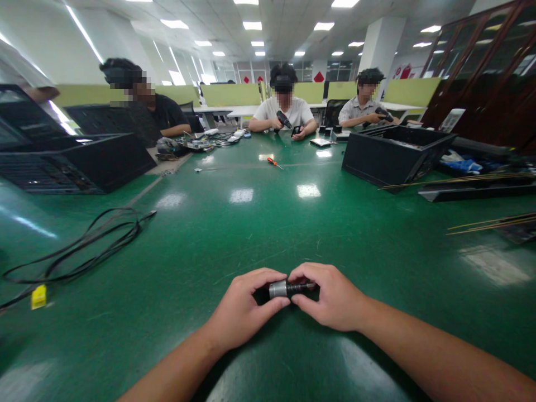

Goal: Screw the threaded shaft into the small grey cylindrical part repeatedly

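Between my hands, just above the green tabletop or resting on it, is a small cylindrical metal part (278, 289) with a silver body and a dark, ridged shaft on its right. Thumb and fingers of my left hand (245, 304) are closed around the silver body. My right hand (330, 296) pinches the dark shaft side, its fingertips almost meeting those of the left. The part lies roughly level. Its left end and the tip of its shaft are partly covered by my fingers.
An orange screwdriver (273, 162) lies ahead on the green table (234, 229). Black cables (96, 240) with a yellow tag (38, 297) are at left. Dark computer cases (389, 156) stand on both sides. Thin brass-coloured rods (489, 224) stick in from the right. Several people work across the table.
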